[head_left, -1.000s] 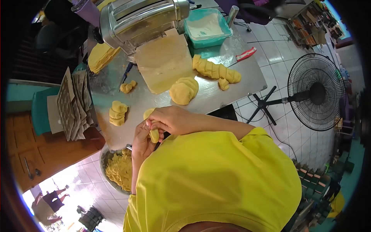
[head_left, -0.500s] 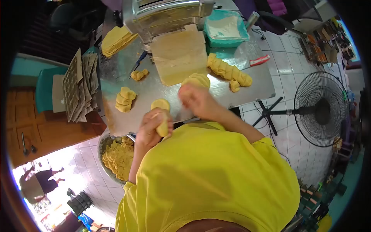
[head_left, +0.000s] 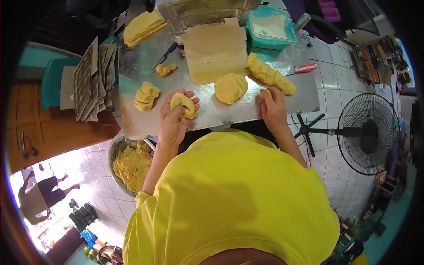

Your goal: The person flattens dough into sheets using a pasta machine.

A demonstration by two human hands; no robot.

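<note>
My left hand [head_left: 173, 120] is closed round a soft yellow lump of dough [head_left: 182, 102], its thumb pressed into the middle. At the table's front right, my right hand [head_left: 274, 109] pinches a small bit of dough [head_left: 265, 94], partly hidden by the fingers. Just beyond it lies a long, segmented dough roll [head_left: 273, 79]. Between the hands sits a pile of flattened dough rounds [head_left: 230, 88]. Two smaller dough clumps, a folded one [head_left: 146, 96] and a little one [head_left: 165, 69], rest on the left.
A metal roller machine [head_left: 203, 17] stands at the back, a pale sheet [head_left: 215, 55] before it. Around it are a teal tub [head_left: 287, 39] of white powder, a red-handled tool [head_left: 305, 68], a blue-handled knife [head_left: 168, 54] and stacked yellow sheets [head_left: 143, 28]. A bowl [head_left: 115, 179] of dough sits below left.
My right hand has moved right, from the pile of rounds to the small bit beside the roll. My left hand has risen and turned, still holding dough. The view has shifted slightly.
</note>
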